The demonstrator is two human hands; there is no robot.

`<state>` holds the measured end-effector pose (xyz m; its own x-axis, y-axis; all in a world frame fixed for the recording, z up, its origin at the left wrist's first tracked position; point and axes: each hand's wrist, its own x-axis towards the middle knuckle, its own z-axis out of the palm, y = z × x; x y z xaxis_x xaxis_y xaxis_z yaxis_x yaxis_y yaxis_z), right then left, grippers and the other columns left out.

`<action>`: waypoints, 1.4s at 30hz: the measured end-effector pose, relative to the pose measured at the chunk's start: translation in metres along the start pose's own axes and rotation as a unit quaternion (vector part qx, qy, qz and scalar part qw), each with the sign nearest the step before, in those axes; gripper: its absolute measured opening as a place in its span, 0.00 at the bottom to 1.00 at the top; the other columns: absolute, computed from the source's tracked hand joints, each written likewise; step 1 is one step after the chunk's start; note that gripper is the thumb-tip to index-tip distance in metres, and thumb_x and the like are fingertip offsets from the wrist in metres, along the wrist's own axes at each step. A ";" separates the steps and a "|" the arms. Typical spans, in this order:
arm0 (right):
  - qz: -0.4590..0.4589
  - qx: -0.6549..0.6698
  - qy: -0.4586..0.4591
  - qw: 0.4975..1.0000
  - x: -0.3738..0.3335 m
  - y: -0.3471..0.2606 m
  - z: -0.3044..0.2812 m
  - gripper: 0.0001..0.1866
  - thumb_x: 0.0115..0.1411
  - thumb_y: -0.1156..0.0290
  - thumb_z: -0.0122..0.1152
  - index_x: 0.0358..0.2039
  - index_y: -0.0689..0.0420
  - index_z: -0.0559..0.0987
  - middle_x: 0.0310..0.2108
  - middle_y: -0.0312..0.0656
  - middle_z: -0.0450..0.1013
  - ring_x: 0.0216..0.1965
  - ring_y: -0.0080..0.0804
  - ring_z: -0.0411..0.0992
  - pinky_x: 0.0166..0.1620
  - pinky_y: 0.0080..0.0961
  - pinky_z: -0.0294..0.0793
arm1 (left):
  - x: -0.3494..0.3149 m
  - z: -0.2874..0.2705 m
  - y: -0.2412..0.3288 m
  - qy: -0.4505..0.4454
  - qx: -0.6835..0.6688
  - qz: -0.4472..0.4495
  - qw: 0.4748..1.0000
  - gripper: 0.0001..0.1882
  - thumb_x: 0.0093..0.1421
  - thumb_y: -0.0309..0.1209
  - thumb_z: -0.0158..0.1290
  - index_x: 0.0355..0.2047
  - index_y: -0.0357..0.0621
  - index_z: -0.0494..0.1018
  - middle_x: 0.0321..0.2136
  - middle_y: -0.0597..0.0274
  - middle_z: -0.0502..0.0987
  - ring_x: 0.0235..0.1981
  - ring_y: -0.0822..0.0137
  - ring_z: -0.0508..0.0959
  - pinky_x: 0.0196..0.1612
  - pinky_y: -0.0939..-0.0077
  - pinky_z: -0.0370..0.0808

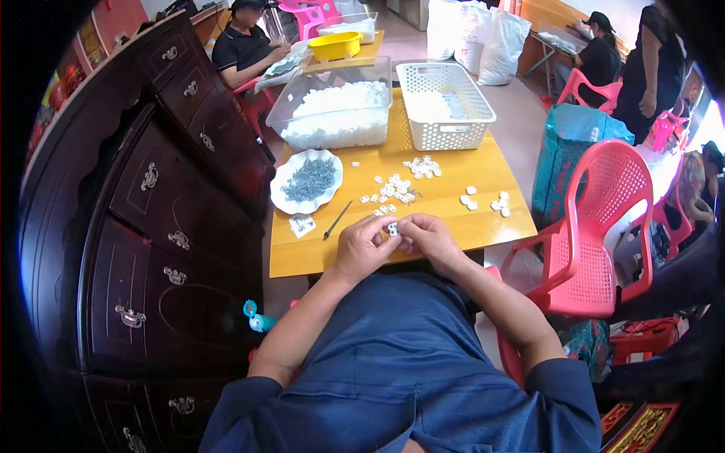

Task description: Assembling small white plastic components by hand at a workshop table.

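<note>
Head view shows a small white part point(393, 228) with dark markings, held near the surface's point(476, 229) near edge. Much of it is covered, its fine detail too small to make out. Left fingers point(375, 225) and right fingers point(413, 225) are narrowly spaced, pinching it between them.

Dark cabinet point(143, 249) left; red chair point(583, 273) right; white sacks point(474, 39) beyond.

The small white piece point(393, 228) shows dark marks on its visible face. It is held, partly covered, near the middle of the tabletop's point(483, 220) near edge; its exact tilt is unclear.
</note>
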<state>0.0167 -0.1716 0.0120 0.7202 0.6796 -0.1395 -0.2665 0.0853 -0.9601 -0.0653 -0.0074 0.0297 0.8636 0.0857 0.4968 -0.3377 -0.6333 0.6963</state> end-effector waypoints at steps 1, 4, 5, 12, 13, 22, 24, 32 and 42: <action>0.003 0.001 0.000 1.000 0.000 0.000 0.000 0.12 0.68 0.61 0.57 0.33 0.57 0.79 0.25 0.30 0.73 0.27 0.15 0.70 0.31 0.16 0.71 | 0.000 -0.001 0.001 -0.002 0.003 0.002 1.000 0.14 0.53 0.23 0.64 0.41 0.36 0.79 0.25 0.62 0.77 0.18 0.77 0.72 0.23 0.79 0.70; 0.007 -0.002 0.002 1.000 0.000 0.001 -0.001 0.12 0.68 0.61 0.57 0.34 0.57 0.80 0.26 0.30 0.74 0.27 0.15 0.71 0.32 0.16 0.71 | 0.001 -0.003 0.004 -0.004 0.022 0.007 1.000 0.13 0.53 0.24 0.64 0.40 0.37 0.80 0.24 0.61 0.77 0.18 0.75 0.73 0.23 0.77 0.70; 0.009 -0.005 0.003 1.000 0.001 0.001 -0.001 0.12 0.68 0.61 0.58 0.34 0.56 0.80 0.26 0.30 0.75 0.27 0.16 0.71 0.32 0.16 0.72 | 0.001 -0.003 0.004 -0.004 0.022 0.007 1.000 0.13 0.53 0.24 0.64 0.40 0.37 0.80 0.24 0.61 0.77 0.18 0.75 0.73 0.23 0.77 0.70; 0.020 -0.011 0.008 1.000 0.000 0.000 -0.001 0.12 0.67 0.61 0.59 0.35 0.56 0.81 0.27 0.31 0.76 0.27 0.16 0.72 0.32 0.16 0.73 | 0.001 -0.004 0.004 -0.002 0.038 0.018 0.999 0.12 0.53 0.25 0.64 0.39 0.37 0.79 0.24 0.59 0.77 0.18 0.71 0.75 0.24 0.76 0.71; 0.017 -0.007 0.006 1.000 0.001 0.001 -0.001 0.12 0.67 0.61 0.59 0.35 0.57 0.81 0.27 0.31 0.76 0.27 0.16 0.72 0.33 0.16 0.73 | 0.001 -0.004 0.003 -0.004 0.039 0.022 0.999 0.12 0.53 0.25 0.64 0.39 0.37 0.79 0.24 0.59 0.77 0.18 0.71 0.75 0.24 0.76 0.71; 0.020 -0.004 0.002 1.000 0.001 0.005 -0.003 0.11 0.67 0.62 0.60 0.35 0.57 0.81 0.27 0.31 0.75 0.27 0.16 0.72 0.33 0.17 0.74 | 0.000 -0.005 -0.003 -0.010 0.046 0.039 0.998 0.12 0.53 0.25 0.65 0.38 0.36 0.79 0.26 0.57 0.79 0.20 0.70 0.77 0.25 0.76 0.73; 0.023 -0.006 0.002 1.000 0.000 0.005 -0.003 0.11 0.67 0.62 0.60 0.35 0.57 0.81 0.27 0.31 0.75 0.27 0.16 0.72 0.33 0.17 0.75 | 0.000 -0.006 -0.001 -0.011 0.050 0.041 0.998 0.12 0.53 0.25 0.65 0.38 0.36 0.79 0.26 0.56 0.79 0.21 0.68 0.78 0.26 0.75 0.74; 0.014 -0.033 0.004 0.999 0.000 0.004 -0.002 0.12 0.67 0.61 0.61 0.36 0.57 0.82 0.27 0.31 0.75 0.27 0.17 0.72 0.33 0.17 0.75 | 0.001 -0.006 -0.005 0.000 0.060 0.087 0.994 0.10 0.54 0.24 0.63 0.37 0.36 0.79 0.28 0.53 0.81 0.27 0.59 0.82 0.31 0.71 0.77; 0.023 -0.026 0.007 0.999 -0.002 -0.001 -0.003 0.13 0.67 0.61 0.60 0.37 0.59 0.81 0.27 0.33 0.76 0.27 0.18 0.73 0.33 0.19 0.76 | 0.002 -0.007 -0.002 -0.021 0.013 0.021 0.999 0.10 0.56 0.26 0.64 0.39 0.36 0.80 0.27 0.56 0.80 0.22 0.69 0.78 0.28 0.76 0.74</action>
<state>0.0175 -0.1752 0.0129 0.7165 0.6721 -0.1868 -0.2664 0.0161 -0.9637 -0.0657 -0.0008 0.0328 0.8636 0.0269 0.5035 -0.3650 -0.6555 0.6611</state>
